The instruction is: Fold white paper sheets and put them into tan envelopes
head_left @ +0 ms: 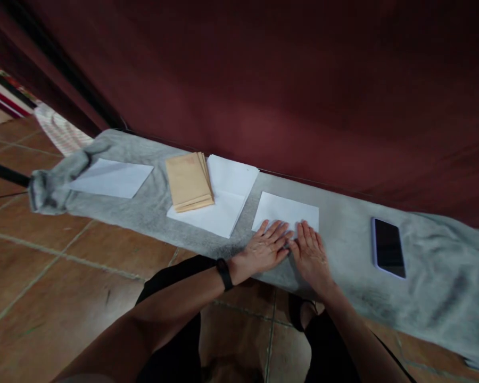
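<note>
A white sheet of paper (289,208) lies on the grey cloth in front of me, its near edge under my fingers. My left hand (266,247) rests flat on that near edge with its fingers spread. Beside it, my right hand (309,252) also lies flat, fingers stretched away from me. The two hands almost meet at the thumbs, and neither grips anything. Left of them is a stack of white paper (228,205) with a crease across it. A pile of brown envelopes (189,180) sits partly over that stack.
A single white sheet (114,177) lies farther left on the grey cloth (345,234). At the right is a phone (389,248) with a dark screen. A dark red fabric wall (263,96) rises behind the long surface. Brown floor tiles (64,287) show below.
</note>
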The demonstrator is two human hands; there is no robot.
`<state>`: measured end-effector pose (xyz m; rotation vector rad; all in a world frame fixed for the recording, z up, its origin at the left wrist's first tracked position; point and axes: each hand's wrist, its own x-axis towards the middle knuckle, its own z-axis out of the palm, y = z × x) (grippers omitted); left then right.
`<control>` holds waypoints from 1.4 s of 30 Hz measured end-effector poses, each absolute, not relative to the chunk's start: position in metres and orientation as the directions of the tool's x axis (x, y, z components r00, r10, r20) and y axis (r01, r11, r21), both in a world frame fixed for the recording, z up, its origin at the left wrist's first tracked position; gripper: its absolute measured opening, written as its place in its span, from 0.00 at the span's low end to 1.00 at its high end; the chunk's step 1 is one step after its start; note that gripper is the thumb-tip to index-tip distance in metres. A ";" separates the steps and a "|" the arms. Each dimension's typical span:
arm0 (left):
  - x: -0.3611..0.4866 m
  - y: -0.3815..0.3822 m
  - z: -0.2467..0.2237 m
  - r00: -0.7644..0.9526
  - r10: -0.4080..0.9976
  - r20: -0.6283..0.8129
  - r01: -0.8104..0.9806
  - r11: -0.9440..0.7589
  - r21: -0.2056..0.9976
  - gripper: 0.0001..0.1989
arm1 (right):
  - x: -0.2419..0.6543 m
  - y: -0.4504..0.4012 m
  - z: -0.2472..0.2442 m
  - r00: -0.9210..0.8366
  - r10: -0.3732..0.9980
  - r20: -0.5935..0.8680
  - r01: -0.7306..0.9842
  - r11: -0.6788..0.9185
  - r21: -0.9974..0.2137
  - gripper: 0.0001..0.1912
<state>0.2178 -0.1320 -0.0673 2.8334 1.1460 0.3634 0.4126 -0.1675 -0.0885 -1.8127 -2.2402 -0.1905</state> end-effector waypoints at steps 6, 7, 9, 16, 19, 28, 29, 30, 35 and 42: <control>0.214 -0.138 -0.064 0.705 0.683 0.188 0.661 -0.730 0.172 0.30 | 0.426 -0.173 -0.090 -0.204 0.936 0.285 0.975 0.220 -0.024 0.33; 0.215 -0.138 -0.064 0.706 0.684 0.186 0.661 -0.730 0.173 0.31 | 0.427 -0.173 -0.091 -0.198 0.938 0.286 0.977 0.212 -0.019 0.34; 0.216 -0.138 -0.062 0.707 0.684 0.181 0.660 -0.730 0.176 0.31 | 0.430 -0.174 -0.092 -0.183 0.940 0.287 0.981 0.192 -0.002 0.35; 0.216 -0.138 -0.059 0.716 0.678 0.169 0.652 -0.735 0.187 0.31 | 0.439 -0.175 -0.094 -0.162 0.947 0.278 0.986 0.147 0.075 0.37; 0.215 -0.138 -0.059 0.723 0.670 0.169 0.643 -0.742 0.191 0.32 | 0.439 -0.175 -0.094 -0.135 0.948 0.287 0.990 0.119 0.071 0.37; 0.206 -0.128 -0.064 0.600 0.790 0.131 0.762 -0.613 0.207 0.36 | 0.428 -0.176 -0.093 -0.010 0.938 0.347 0.999 -0.004 0.039 0.36; 0.204 -0.124 -0.065 0.579 0.807 0.121 0.783 -0.591 0.196 0.37 | 0.428 -0.174 -0.093 0.007 0.933 0.360 0.999 -0.019 0.031 0.37; 0.203 -0.120 -0.066 0.549 0.828 0.116 0.807 -0.561 0.183 0.36 | 0.427 -0.172 -0.092 0.026 0.928 0.372 0.999 -0.036 0.018 0.37; 0.209 -0.102 -0.066 0.438 0.884 0.163 0.879 -0.459 0.130 0.32 | 0.413 -0.151 -0.082 0.042 0.939 0.340 0.992 0.000 -0.123 0.33; 0.235 -0.083 -0.071 0.534 0.833 0.143 0.824 -0.551 0.134 0.29 | 0.377 -0.122 -0.075 -0.033 0.973 0.228 0.966 0.090 -0.243 0.29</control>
